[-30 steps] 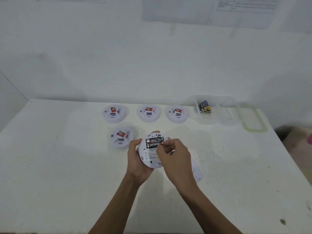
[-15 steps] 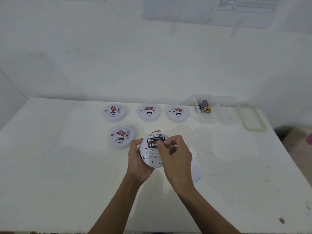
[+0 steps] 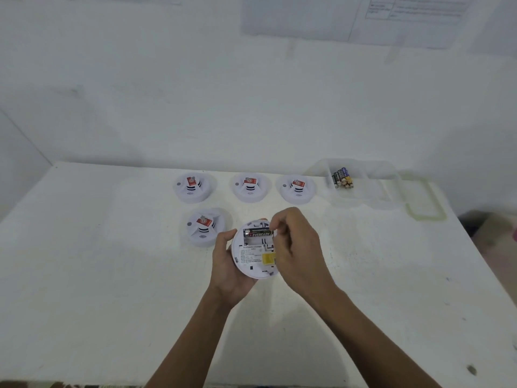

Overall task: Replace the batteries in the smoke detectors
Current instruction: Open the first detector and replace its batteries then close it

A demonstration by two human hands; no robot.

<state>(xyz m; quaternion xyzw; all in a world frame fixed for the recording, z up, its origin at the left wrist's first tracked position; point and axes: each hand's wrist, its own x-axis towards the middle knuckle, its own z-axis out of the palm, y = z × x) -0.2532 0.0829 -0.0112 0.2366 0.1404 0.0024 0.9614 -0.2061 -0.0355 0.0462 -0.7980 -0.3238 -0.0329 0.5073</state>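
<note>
A person's left hand [image 3: 228, 264] cradles a round white smoke detector [image 3: 251, 261] just above a white bench [image 3: 112, 275], its back facing up and its battery bay uncovered. One black battery [image 3: 258, 233] lies across the upper slot; the slot below it is empty. The right hand [image 3: 296, 247] is curled over the detector's right side, and its fingers [image 3: 279, 222] pinch the battery's right end; whether the palm hides anything else cannot be told. To do this step well, the pinched end should probably be tipped up first and slid free of its contacts, while the left hand keeps the detector level and steady. Four more detectors [image 3: 205, 226] sit face up behind, and spare batteries [image 3: 342, 179] lie in a clear box [image 3: 391, 177] at the back right
</note>
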